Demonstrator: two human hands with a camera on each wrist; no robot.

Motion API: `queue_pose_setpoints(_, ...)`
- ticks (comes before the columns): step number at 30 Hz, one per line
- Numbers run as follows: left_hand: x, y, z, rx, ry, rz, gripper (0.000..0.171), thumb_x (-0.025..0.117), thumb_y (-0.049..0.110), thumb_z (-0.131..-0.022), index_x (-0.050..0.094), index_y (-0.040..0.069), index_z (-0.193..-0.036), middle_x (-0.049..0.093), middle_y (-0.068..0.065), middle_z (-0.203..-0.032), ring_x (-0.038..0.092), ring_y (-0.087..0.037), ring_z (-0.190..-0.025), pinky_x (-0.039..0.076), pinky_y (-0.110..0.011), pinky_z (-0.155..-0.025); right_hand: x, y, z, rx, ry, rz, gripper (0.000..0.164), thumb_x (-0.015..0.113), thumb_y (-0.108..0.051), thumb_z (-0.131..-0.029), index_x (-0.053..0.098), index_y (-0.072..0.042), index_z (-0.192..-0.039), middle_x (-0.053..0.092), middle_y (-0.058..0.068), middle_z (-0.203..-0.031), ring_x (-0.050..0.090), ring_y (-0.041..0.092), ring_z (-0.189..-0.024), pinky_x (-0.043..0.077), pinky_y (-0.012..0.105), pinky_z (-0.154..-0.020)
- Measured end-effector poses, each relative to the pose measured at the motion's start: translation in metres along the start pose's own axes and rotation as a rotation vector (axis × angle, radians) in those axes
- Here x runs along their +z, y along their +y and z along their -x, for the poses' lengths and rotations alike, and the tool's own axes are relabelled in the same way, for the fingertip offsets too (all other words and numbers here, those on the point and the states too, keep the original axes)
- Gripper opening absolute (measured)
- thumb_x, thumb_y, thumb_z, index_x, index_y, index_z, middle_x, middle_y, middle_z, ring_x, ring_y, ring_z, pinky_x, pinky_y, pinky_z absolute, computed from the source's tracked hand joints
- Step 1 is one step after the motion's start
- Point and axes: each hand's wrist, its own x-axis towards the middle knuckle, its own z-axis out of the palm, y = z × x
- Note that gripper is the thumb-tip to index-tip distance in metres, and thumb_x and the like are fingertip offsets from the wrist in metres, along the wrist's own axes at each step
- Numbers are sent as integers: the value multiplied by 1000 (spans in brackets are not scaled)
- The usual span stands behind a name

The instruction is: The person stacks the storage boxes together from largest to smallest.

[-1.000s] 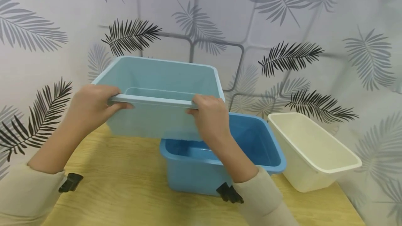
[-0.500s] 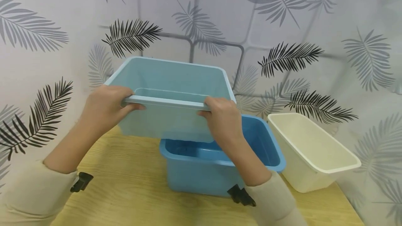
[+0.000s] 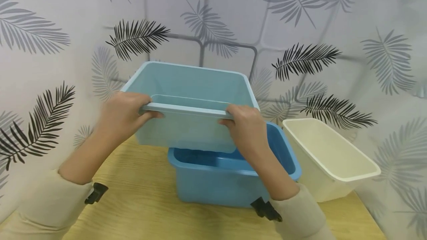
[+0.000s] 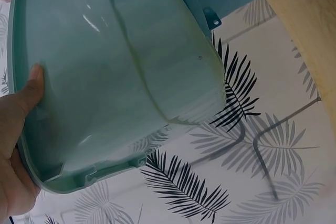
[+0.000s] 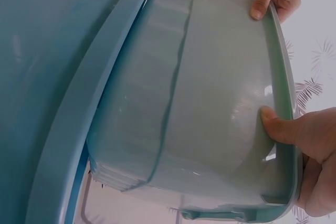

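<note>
Both hands hold a pale blue plastic bin [image 3: 186, 127] up by its near rim, thumbs on the outer wall and fingers over the edge. My left hand [image 3: 125, 114] grips the rim near its left corner; in the left wrist view its thumb [image 4: 34, 85] presses the bin's side. Toward the right corner, my right hand [image 3: 248, 127] pinches the same rim, its thumb [image 5: 278, 127] flat against the wall in the right wrist view. Below stands a darker blue bin [image 3: 217, 188] on the table; the pale bin's base overlaps its opening in the head view.
A cream bin [image 3: 328, 155] stands at the right, close beside the darker blue one. The wood-grain table [image 3: 140, 195] runs up to a wall [image 3: 227, 10] printed with grey and black leaves.
Both hands have carried the pale blue bin to the right, further over the darker blue bin. The darker blue and cream bins have stayed in place.
</note>
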Motion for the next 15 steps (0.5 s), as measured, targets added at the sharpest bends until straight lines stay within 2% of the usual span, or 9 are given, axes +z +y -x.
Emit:
queue_pose_setpoints(7,7,8,-4,29,1,-1,39,80,28,-60,46,9,-59,49,-3,-51,41,-16,-47,31,-27,-45,-6,10,4,18,0,9,24,75,-25,-70,60,-6,-72,64,8,-66,57,23,-60,44,33,-54)
queue_pose_setpoints(15,11,18,-9,12,-20,15,38,79,29,-62,47,9,-60,52,-4,-53,43,-17,-48,33,-28,-47,-9,19,7,43,17,17,24,76,-25,-68,62,-7,-75,63,9,-64,56,25,-57,42,34,-51)
